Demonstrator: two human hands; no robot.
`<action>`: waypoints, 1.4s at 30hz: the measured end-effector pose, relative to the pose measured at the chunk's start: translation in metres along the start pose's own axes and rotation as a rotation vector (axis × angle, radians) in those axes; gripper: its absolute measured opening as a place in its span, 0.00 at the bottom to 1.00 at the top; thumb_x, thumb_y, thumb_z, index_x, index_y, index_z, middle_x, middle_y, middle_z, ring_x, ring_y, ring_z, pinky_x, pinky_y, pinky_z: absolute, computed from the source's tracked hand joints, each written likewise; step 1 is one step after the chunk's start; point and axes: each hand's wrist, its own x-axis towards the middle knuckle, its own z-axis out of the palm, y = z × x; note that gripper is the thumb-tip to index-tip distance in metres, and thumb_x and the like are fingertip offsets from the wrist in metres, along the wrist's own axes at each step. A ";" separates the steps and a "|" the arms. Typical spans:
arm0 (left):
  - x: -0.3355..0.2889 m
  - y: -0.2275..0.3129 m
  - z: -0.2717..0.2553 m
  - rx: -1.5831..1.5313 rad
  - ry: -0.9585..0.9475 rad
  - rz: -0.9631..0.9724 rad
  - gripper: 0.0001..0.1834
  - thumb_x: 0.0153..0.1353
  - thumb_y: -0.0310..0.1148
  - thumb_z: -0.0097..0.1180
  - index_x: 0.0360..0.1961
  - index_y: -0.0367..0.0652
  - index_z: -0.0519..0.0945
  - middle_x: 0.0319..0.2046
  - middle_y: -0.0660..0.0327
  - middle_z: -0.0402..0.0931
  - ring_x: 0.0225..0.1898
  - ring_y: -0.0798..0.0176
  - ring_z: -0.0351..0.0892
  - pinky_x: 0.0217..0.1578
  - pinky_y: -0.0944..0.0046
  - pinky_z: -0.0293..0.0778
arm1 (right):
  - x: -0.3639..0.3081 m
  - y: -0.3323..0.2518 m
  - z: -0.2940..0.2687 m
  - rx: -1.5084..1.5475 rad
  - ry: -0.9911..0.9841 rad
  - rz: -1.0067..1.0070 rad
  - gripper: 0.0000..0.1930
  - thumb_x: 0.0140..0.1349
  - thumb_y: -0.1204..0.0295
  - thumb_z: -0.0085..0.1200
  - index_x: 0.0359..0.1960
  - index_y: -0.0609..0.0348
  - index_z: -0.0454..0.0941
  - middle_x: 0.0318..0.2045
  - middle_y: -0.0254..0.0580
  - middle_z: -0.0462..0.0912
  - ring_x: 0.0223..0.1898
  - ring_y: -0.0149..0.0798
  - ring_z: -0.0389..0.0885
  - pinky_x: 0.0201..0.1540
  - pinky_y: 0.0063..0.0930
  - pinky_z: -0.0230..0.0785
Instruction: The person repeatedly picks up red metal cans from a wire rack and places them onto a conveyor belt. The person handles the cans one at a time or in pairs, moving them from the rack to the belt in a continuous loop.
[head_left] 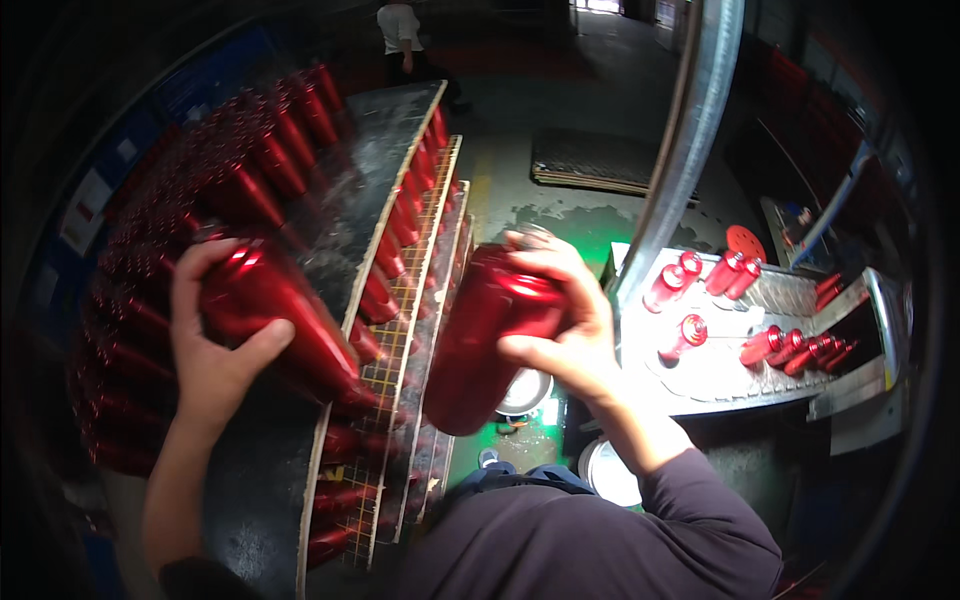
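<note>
My left hand (213, 365) is wrapped round a shiny red metal bottle (285, 315), which leans over the edge of the black board on the rack. In my right hand (583, 340) is a second red bottle (478, 355), tilted, with its wider end toward me. My fingers close round its upper part, to the right of the rack. Many more red bottles (245, 190) stand packed in rows on the black board (385, 140), just beyond my left hand.
Lower rack shelves hold more red bottles (340, 495) under the board. To the right, a brightly lit white table (715, 385) carries several red bottles, behind a metal post (690, 140). A white bucket (608, 472) stands near my feet. Far off, a person (400, 35) is on the floor area.
</note>
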 end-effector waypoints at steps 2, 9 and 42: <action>0.020 0.006 0.055 -0.205 -0.194 -0.014 0.41 0.46 0.29 0.74 0.62 0.46 0.69 0.56 0.59 0.71 0.57 0.62 0.74 0.60 0.60 0.70 | -0.043 -0.004 -0.061 0.126 0.190 0.180 0.36 0.47 0.67 0.76 0.61 0.56 0.76 0.59 0.47 0.76 0.66 0.47 0.70 0.68 0.43 0.65; 0.043 -0.014 0.254 -0.674 -0.798 -0.374 0.41 0.46 0.29 0.75 0.62 0.51 0.69 0.56 0.60 0.71 0.57 0.61 0.73 0.59 0.56 0.72 | -0.230 -0.017 -0.218 0.260 0.770 0.467 0.35 0.49 0.66 0.70 0.60 0.61 0.72 0.52 0.44 0.80 0.54 0.41 0.80 0.58 0.37 0.75; -0.119 -0.235 0.466 -1.486 -0.854 -1.719 0.32 0.63 0.53 0.56 0.61 0.43 0.73 0.60 0.40 0.70 0.55 0.29 0.72 0.57 0.36 0.77 | -0.549 0.096 -0.268 1.601 1.249 0.554 0.41 0.53 0.43 0.63 0.59 0.66 0.74 0.53 0.60 0.78 0.56 0.57 0.77 0.58 0.43 0.79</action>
